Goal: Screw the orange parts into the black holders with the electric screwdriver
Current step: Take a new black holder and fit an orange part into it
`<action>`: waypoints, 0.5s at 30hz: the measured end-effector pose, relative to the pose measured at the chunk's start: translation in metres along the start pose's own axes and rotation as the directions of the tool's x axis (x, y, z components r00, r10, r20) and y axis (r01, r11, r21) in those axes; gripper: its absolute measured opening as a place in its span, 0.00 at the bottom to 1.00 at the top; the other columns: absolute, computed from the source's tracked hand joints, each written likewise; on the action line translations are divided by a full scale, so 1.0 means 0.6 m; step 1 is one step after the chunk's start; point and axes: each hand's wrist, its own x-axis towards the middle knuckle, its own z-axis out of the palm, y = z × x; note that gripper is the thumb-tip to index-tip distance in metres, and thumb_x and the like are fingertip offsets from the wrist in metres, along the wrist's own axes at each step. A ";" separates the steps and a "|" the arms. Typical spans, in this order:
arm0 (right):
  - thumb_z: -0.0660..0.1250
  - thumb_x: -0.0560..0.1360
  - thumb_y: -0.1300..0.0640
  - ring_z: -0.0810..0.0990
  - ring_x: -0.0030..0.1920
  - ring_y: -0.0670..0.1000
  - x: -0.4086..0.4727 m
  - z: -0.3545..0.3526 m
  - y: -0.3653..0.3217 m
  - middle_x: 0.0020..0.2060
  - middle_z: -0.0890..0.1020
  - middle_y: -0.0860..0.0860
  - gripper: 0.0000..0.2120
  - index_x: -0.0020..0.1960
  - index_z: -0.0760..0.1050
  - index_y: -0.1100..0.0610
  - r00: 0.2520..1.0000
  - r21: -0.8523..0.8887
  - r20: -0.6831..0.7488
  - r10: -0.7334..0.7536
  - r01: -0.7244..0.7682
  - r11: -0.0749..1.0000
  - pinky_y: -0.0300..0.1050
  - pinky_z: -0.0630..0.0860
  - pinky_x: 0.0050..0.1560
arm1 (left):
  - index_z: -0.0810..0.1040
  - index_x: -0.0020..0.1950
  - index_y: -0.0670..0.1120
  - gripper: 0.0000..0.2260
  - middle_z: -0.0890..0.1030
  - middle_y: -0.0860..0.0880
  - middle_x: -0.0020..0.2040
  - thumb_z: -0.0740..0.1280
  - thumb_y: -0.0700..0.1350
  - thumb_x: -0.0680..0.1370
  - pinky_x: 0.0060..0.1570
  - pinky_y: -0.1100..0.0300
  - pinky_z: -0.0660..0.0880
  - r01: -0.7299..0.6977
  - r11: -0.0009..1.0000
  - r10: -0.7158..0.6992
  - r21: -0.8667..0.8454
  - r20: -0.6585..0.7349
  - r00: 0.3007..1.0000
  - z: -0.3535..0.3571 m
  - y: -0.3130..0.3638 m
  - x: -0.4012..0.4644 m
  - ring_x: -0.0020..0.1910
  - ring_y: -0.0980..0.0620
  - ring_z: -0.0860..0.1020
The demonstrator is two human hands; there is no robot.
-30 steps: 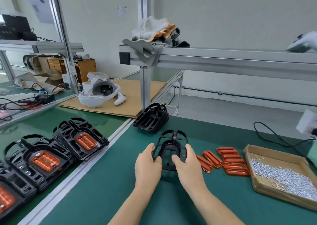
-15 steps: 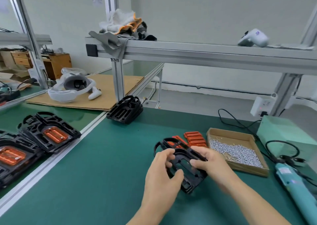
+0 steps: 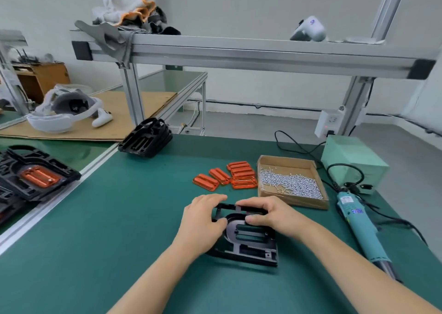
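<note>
Both hands hold one black holder (image 3: 248,236) lying flat on the green tabletop (image 3: 100,218). The left hand (image 3: 203,220) grips its left edge, fingers curled over the far rim and thumb pressed on the near side. The right hand (image 3: 270,215) pinches the far right part, fingers over the top bar, thumb on the oval recess. Each grip is closed tight on the holder, which sits between and just under the two hands. Loose orange parts (image 3: 229,177) lie beyond the hands, beside a cardboard box of screws (image 3: 290,182). The electric screwdriver (image 3: 361,227) rests on the tabletop to the right, apart from the right hand
</note>
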 end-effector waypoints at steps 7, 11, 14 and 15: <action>0.70 0.76 0.60 0.74 0.55 0.41 0.013 0.013 0.022 0.54 0.77 0.50 0.17 0.63 0.76 0.48 0.995 -0.219 -0.022 -0.096 0.089 0.972 0.28 0.64 0.58 | 0.76 0.65 0.51 0.17 0.75 0.56 0.64 0.67 0.45 0.76 0.64 0.62 0.63 0.019 0.999 -0.020 0.049 0.018 1.000 0.014 -0.020 0.017 0.65 0.55 0.68; 0.69 0.77 0.57 0.71 0.58 0.44 0.012 0.019 0.032 0.54 0.73 0.49 0.17 0.65 0.75 0.47 0.997 -0.226 -0.048 -0.061 0.048 0.973 0.27 0.61 0.59 | 0.78 0.61 0.51 0.14 0.77 0.54 0.62 0.66 0.43 0.76 0.62 0.60 0.64 0.018 0.999 -0.015 0.044 -0.087 0.996 0.004 -0.033 0.063 0.65 0.53 0.70; 0.69 0.77 0.57 0.72 0.57 0.42 0.012 0.020 0.033 0.54 0.72 0.48 0.17 0.65 0.75 0.48 0.997 -0.205 -0.057 -0.045 0.032 0.978 0.23 0.61 0.57 | 0.75 0.65 0.52 0.17 0.73 0.55 0.67 0.61 0.40 0.78 0.65 0.56 0.59 -0.054 0.960 0.078 0.275 -0.077 0.994 -0.002 -0.047 0.118 0.68 0.52 0.64; 0.69 0.77 0.57 0.72 0.57 0.42 0.012 0.020 0.032 0.54 0.73 0.48 0.17 0.65 0.76 0.49 0.998 -0.202 -0.059 -0.038 0.026 0.979 0.23 0.61 0.56 | 0.72 0.68 0.52 0.19 0.70 0.56 0.70 0.60 0.40 0.78 0.67 0.56 0.56 -0.071 0.926 0.094 0.371 -0.044 0.995 -0.002 -0.053 0.134 0.70 0.52 0.62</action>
